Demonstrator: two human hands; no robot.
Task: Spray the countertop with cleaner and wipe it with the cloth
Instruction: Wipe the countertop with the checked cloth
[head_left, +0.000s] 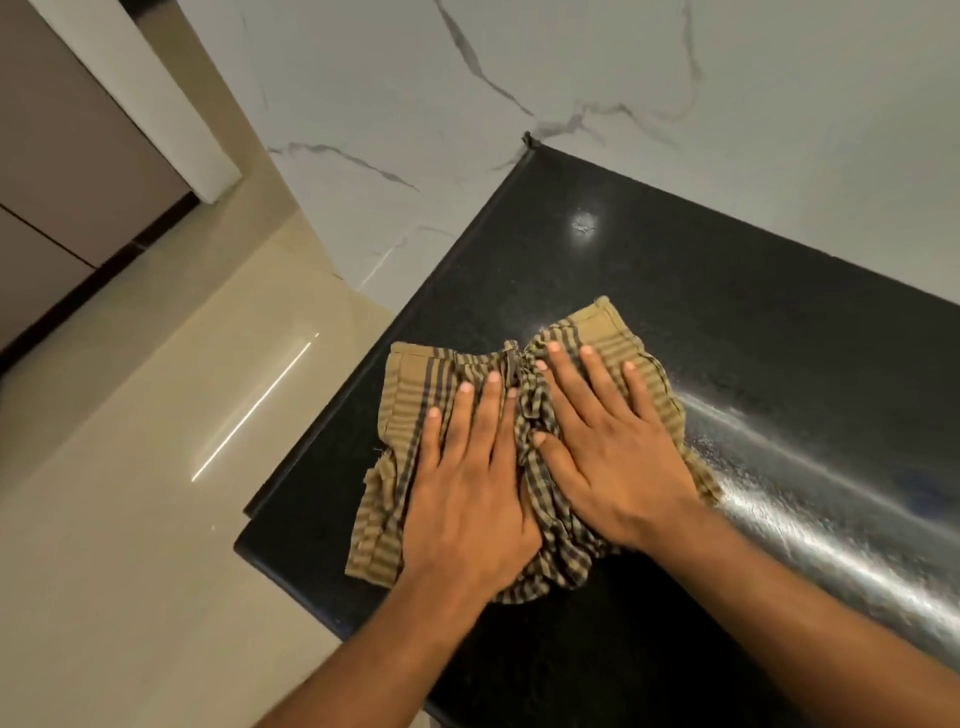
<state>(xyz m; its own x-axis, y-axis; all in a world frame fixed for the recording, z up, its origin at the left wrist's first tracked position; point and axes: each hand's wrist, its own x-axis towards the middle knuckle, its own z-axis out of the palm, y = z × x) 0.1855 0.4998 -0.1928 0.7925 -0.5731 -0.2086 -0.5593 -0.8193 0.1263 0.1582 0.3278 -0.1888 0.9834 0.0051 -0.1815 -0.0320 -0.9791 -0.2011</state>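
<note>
Black stone countertop (701, 322), wet streak right of my right hand (613, 457). Tan checked cloth (415, 395) bunched under both palms; my left hand (467, 499) beside right, fingers straight, pressing flat.

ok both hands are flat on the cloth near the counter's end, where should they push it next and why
Probably slide the cloth away toward the small pale spot near the back of the black countertop. Left hand and right hand already press it flat, and that spot looks unwiped.
</note>
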